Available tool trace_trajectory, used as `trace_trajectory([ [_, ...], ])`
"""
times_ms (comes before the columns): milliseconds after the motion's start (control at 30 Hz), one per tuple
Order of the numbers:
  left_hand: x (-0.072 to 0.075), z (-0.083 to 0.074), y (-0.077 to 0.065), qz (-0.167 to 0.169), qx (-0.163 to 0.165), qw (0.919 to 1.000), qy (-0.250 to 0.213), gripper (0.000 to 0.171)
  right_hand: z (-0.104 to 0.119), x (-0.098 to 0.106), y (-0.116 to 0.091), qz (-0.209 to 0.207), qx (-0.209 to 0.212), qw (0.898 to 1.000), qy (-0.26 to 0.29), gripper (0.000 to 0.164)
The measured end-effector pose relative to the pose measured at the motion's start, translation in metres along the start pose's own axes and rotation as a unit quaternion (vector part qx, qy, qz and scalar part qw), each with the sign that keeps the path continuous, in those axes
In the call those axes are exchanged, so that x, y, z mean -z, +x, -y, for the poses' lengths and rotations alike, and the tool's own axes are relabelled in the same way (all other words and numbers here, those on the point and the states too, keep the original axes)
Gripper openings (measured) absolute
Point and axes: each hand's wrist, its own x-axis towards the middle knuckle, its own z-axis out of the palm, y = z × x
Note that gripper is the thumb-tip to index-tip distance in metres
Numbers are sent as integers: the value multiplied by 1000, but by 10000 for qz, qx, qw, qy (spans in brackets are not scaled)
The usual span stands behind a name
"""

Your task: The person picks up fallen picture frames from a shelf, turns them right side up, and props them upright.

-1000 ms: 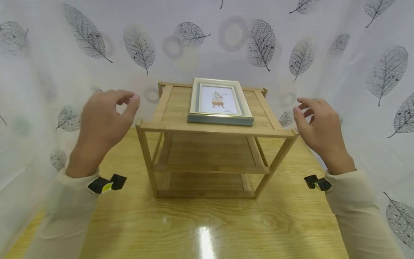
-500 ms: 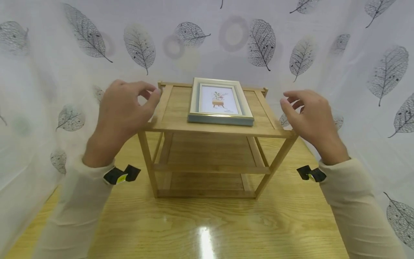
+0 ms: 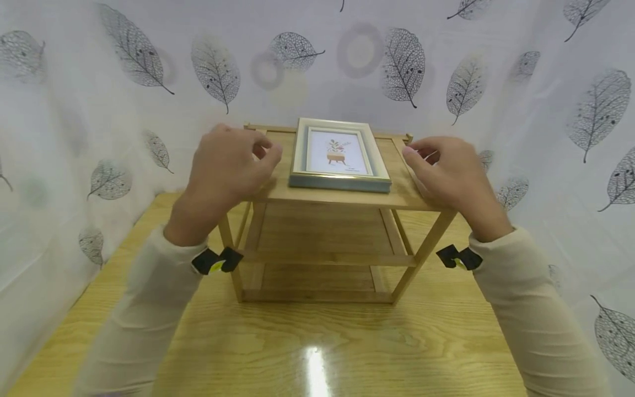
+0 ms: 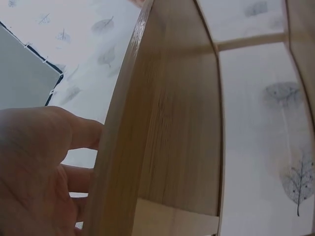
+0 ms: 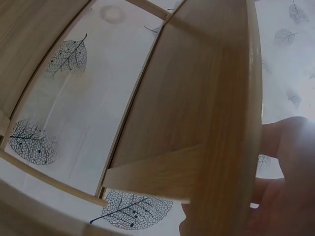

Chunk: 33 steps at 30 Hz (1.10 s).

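A picture frame (image 3: 339, 151) with a pale, gold-edged border lies face up on the top board of a three-tier wooden shelf (image 3: 322, 194). Its print shows a potted plant. Left of it, my left hand (image 3: 225, 162) hovers over the shelf top, fingers loosely bent and nothing held. On the other side, my right hand (image 3: 446, 171) is bent likewise, its fingertips short of the frame. Both wrist views look up at the underside of the shelf (image 4: 177, 108), which hides the picture frame and partly covers the fingers of each hand.
The shelf stands on a glossy wood-grain surface (image 3: 278, 347). Behind and at the sides hangs a whitish curtain (image 3: 317, 94) printed with grey leaves. Lower boards (image 3: 322, 229) sit under the shelf top. Small black devices (image 3: 215, 261) are strapped on both wrists.
Both hands have moved inward from outside the shelf, the left one rightward and the right one leftward, to above the shelf top. The picture frame and shelf stay in place.
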Motion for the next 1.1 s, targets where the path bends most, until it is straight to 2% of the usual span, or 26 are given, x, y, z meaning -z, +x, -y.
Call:
trace_trajectory([
  [233,-7,-9,7,267,10,9996,17,44,12,-7,5,438,-268,9985,214,47],
  [567,-14,-11,12,363,-121,9992,-96,39,14,-16,8,912,-48,9955,269,45],
  [1100,-18,-14,14,443,-323,9985,-62,35,20,-20,9,1007,-110,9945,271,40],
])
